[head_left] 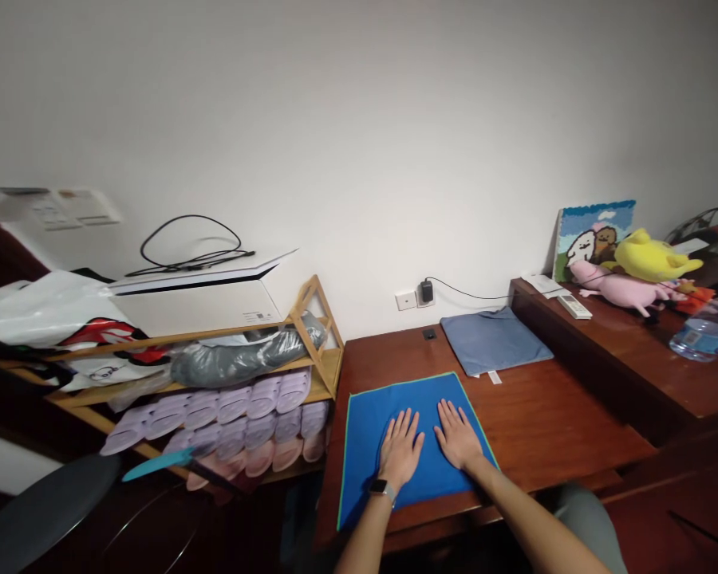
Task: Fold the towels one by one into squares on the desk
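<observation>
A blue cloth [368,430] with a green edge lies spread out on the brown wooden desk [538,422], its near left corner reaching the desk's front edge. My left hand [400,448] rests flat on the middle of the cloth, fingers stretched forward, a watch on that wrist. To its right, my right hand [456,434] also lies palm down on the cloth, fingers extended. Neither hand holds anything. Farther back on the desk is a folded grey-blue fabric piece [495,339] with a white tag, apart from both hands.
At left stands a wooden rack [329,371] with several slippers [263,396] and a white box [203,307]. A raised ledge at right bears a remote control [574,308], plush toys [625,291] and a water bottle [706,333]. A black plug adapter [427,292] sits in the wall socket.
</observation>
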Demonstrator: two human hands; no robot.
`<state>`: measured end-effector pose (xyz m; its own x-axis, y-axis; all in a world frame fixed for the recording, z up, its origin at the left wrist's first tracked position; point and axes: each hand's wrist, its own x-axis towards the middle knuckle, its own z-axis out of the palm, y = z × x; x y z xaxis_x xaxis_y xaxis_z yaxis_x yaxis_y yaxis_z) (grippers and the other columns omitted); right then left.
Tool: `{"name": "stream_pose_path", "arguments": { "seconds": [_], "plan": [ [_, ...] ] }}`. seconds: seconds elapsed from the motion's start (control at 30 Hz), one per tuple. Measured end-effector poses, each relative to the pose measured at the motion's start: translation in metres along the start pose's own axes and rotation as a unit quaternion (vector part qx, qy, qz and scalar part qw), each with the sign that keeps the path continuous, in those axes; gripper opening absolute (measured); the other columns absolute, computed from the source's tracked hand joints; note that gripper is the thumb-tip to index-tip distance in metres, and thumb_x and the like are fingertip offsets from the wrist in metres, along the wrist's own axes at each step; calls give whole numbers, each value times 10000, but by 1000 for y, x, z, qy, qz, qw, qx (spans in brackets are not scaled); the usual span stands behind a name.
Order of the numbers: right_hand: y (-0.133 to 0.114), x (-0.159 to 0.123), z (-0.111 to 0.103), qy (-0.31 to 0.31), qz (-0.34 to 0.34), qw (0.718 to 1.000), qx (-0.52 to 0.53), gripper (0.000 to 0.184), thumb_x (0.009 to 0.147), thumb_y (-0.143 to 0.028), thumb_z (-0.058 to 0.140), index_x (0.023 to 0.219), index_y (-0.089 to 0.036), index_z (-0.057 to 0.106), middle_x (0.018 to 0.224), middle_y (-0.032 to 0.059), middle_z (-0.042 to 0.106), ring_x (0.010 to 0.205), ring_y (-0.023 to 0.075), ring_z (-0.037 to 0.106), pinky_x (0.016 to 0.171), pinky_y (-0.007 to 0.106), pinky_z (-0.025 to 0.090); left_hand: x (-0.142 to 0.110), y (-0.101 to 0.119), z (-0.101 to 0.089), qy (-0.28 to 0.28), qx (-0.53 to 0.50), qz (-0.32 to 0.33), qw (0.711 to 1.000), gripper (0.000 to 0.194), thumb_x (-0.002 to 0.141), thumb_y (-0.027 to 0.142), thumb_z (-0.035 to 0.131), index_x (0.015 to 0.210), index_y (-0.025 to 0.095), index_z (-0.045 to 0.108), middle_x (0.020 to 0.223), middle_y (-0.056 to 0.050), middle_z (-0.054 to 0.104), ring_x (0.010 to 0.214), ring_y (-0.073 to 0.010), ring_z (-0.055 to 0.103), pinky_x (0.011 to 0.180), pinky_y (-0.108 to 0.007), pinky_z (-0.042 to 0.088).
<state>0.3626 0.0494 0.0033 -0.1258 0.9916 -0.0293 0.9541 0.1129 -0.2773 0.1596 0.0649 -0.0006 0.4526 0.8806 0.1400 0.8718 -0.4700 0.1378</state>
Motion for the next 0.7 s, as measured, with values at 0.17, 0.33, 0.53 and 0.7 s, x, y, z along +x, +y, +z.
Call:
{"name": "stream_pose_path", "arguments": {
  "seconds": [0.17, 0.33, 0.53, 0.7],
  "plan": [
    [6, -6, 2, -3, -17, 1000, 12, 744, 1055, -544, 133, 1657, -112, 201, 1731, 61, 145, 1615, 221, 105, 1315, 442, 69, -56, -42, -2, 7, 12, -77, 997, 631, 1077, 560, 248, 1636, 277, 321, 1705, -54, 319, 1574, -256, 303, 1283, -511, 279],
    [13, -17, 6, -2, -17, 1000, 12, 748, 1058, -568, 142, 1656, -124, 211, 1728, 61, 169, 1612, 218, 123, 1315, 442, 88, -106, -61, -1, 25, 21, -106, 994, 611, 1082, 533, 272, 1651, 310, 252, 1719, -25, 280, 1584, -238, 272, 1289, -507, 275],
    [23, -34, 13, 33, 12, 999, 7, 753, 1061, -590, 145, 1658, -136, 212, 1728, 55, 174, 1611, 227, 124, 1316, 449, 99, -104, -55, -15, 28, 27, -128, 991, 597, 1075, 550, 291, 1587, 278, 435, 1664, -49, 409, 1530, -251, 398, 1252, -480, 353],
    [30, -42, 14, 34, 31, 999, 5, 766, 1061, -596, 160, 1649, -111, 228, 1722, 76, 189, 1609, 231, 132, 1321, 442, 76, -91, -48, -18, 37, 34, -132, 990, 574, 1077, 507, 308, 1605, 298, 390, 1695, -27, 334, 1564, -257, 323, 1273, -508, 312]
  ]
}}
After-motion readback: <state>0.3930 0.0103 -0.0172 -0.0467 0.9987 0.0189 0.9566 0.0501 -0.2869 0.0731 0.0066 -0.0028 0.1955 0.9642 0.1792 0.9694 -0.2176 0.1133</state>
